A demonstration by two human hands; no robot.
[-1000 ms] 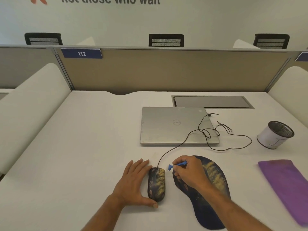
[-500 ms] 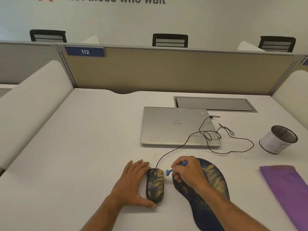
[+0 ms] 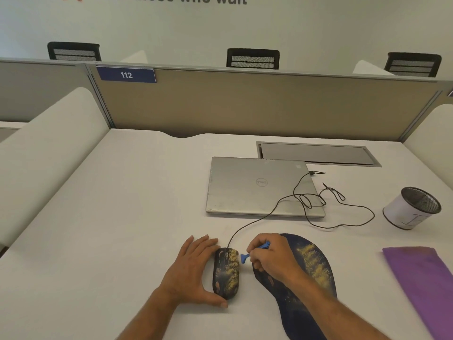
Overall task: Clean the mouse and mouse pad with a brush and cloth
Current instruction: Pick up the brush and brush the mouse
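A dark patterned wired mouse (image 3: 226, 273) lies on the white desk, dusted with yellow specks. My left hand (image 3: 192, 271) rests flat against its left side, fingers straight, thumb along its near end. My right hand (image 3: 272, 260) pinches a small blue brush (image 3: 245, 257), whose head points at the mouse's right front edge. Under my right wrist lies the dark blue mouse pad (image 3: 311, 271), also covered in yellow specks. A purple cloth (image 3: 426, 283) lies flat at the right.
A shut silver laptop (image 3: 259, 187) sits behind the mouse, with the black mouse cable (image 3: 343, 209) looped over its right side. A mesh pen cup (image 3: 414, 209) lies tipped at the right. A cable hatch (image 3: 318, 153) and the beige divider panel (image 3: 245, 106) stand behind.
The brush head has dropped lower and come closer to the mouse's right front. My left hand stays against the mouse. The camera has shifted slightly.
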